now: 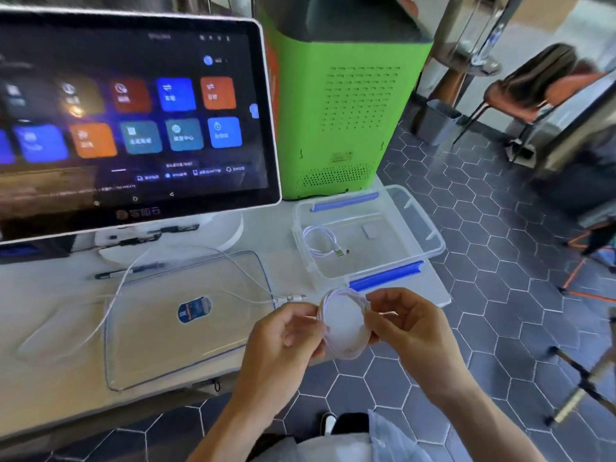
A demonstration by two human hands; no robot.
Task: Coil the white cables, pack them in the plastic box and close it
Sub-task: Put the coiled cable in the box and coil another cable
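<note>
White, smooth cable [345, 323] forms a round coil we hold between both hands just off the table's front right corner; left hand [286, 338] and right hand [405, 323] each pinch a side of the loop. Clear plastic box [430, 243], rectangular with blue clips, sits open at the table's right edge, holding one coiled white cable [320, 241]. Its transparent lid [180, 348] lies flat beside it.

box [430, 243] at table's [53, 295] right edge, one coiled cable [320, 241] in it | lid [160, 345] left of box, at front edge | loose cable [186, 258] across lid | monitor [133, 108] behind lid | cabinet [346, 105] behind box
</note>
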